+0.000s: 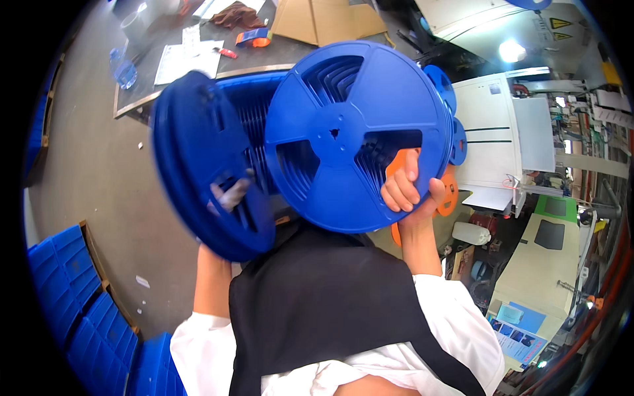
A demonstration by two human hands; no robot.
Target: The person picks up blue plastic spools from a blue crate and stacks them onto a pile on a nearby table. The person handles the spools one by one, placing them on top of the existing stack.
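The right hand (411, 188) is curled closed around the rim of a stack of round blue plastic reels with wedge-shaped cut-outs (332, 150), four fingers through one cut-out and the thumb at the outer edge. Left of that stack, the left hand (231, 196) grips a second, tilted stack of blue plastic reels (198, 145); its fingers show bent through a cut-out, blurred, and how tightly they close I cannot tell. Between the two, partly behind the right-hand stack, is a ribbed blue plastic bin (247, 82). Beyond that stack lies a flattened brown cardboard piece (327, 25) on a grey table (150, 56); to its right is a round orange plastic reel (448, 193).
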